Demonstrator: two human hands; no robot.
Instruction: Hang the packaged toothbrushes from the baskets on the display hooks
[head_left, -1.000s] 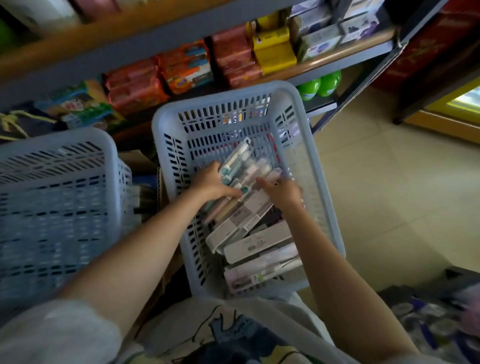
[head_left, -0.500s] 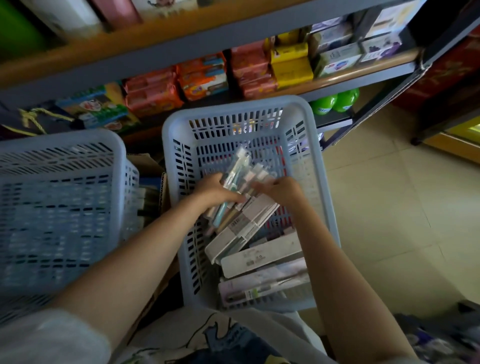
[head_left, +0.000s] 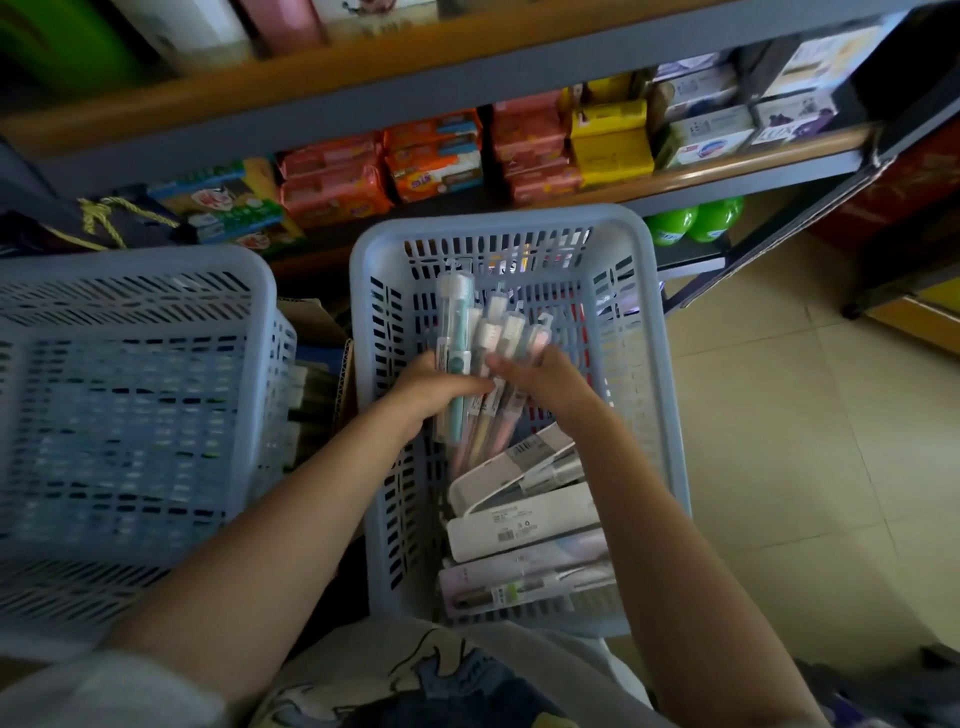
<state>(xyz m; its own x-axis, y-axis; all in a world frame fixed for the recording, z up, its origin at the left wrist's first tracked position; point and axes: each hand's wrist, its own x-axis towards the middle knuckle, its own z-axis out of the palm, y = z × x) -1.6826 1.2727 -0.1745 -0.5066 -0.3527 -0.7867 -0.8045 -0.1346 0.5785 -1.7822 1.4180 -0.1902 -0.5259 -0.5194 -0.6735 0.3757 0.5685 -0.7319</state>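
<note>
Two pale blue slotted baskets stand side by side on the floor in front of a shelf unit. The right basket (head_left: 655, 332) holds the packaged toothbrushes; what lies in the left basket (head_left: 130, 270) cannot be made out through the blur.

Both hands reach into the right basket and share one fanned bunch of toothbrush packs (head_left: 485, 332), lifted clear of the basket floor with the brush heads pointing up toward the shelf. About five packs show in the bunch, though they overlap and the exact count is unsure; the leftmost has a teal handle, the others are pinkish and beige. The left hand (head_left: 434, 387) has its grip curled round the lower part of the bunch, fingers across the front. The right hand (head_left: 545, 382) pinches the same bunch from the right side, its fingers closed on the pack edges.

Under the hands, at least four boxed packs (head_left: 519, 525) lie flat and stacked at the near end of the basket.

On the shelf (head_left: 675, 179) behind sit rows of red, orange, yellow and white packets, and two green bottles (head_left: 693, 221) stand below it
</note>
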